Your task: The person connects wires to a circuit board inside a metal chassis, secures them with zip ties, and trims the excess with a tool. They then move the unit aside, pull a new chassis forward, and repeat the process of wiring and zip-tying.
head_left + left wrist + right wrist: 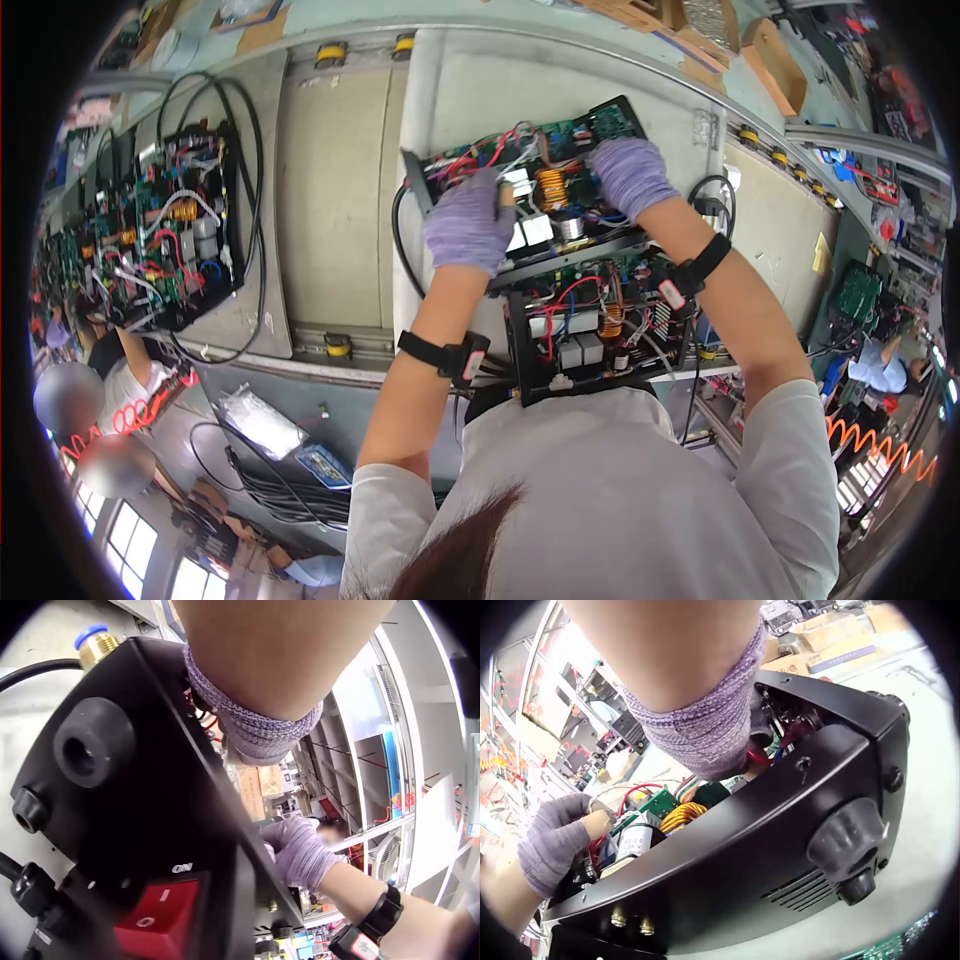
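Observation:
An open black-cased electrical unit (545,185) lies in front of me, packed with green boards, coloured wires and a copper-coloured coil (682,816). My left hand (465,225), in a purple knit glove with the thumb tip bare, reaches into its left part. Seen from the right wrist, that thumb and fingers pinch thin wires (600,804) beside a silver capacitor (635,838). My right hand (632,178), gloved too, reaches over the unit's right end; its fingertips are hidden inside the case. A red rocker switch (157,919) marks the end panel near my left wrist.
A second open unit (590,325) sits between me and the first. More opened units (150,225) with a looped black cable (262,190) stand on the left. The pale work board (480,75) rests on a roller line. Cardboard boxes (775,70) lie beyond it.

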`<state>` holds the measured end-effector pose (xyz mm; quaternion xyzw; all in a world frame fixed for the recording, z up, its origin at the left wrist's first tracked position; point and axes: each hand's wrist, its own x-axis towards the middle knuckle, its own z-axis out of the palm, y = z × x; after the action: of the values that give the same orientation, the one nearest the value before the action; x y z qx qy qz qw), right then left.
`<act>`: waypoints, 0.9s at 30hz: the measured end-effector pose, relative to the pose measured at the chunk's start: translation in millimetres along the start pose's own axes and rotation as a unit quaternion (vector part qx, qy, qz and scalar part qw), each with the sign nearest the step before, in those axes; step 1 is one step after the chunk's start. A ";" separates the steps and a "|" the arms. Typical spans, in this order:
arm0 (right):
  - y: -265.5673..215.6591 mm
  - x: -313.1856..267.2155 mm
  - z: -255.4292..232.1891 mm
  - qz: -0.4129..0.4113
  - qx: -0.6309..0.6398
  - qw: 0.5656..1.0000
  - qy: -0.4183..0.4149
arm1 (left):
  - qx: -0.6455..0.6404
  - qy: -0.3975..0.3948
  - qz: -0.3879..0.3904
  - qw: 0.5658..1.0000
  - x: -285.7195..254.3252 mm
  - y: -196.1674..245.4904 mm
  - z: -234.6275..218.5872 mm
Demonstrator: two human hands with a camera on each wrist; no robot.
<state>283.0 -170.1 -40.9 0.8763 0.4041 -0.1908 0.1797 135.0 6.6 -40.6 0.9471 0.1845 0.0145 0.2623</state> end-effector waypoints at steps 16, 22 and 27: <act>0.8 14.0 18.3 -0.035 -0.042 0.996 0.072 | -0.076 0.086 0.078 0.990 -13.2 -13.5 1.3; 0.1 10.5 9.8 -0.039 -0.031 0.997 0.064 | -0.050 0.059 0.062 0.995 -12.6 -13.4 0.3; -3.3 7.1 1.0 -0.032 -0.036 0.998 0.036 | -0.054 0.034 0.043 0.997 -12.6 -10.8 0.2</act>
<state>284.5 -164.1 -45.7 0.8621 0.4451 -0.1498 0.1905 119.6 10.6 -45.3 0.9376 0.1517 0.0682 0.3052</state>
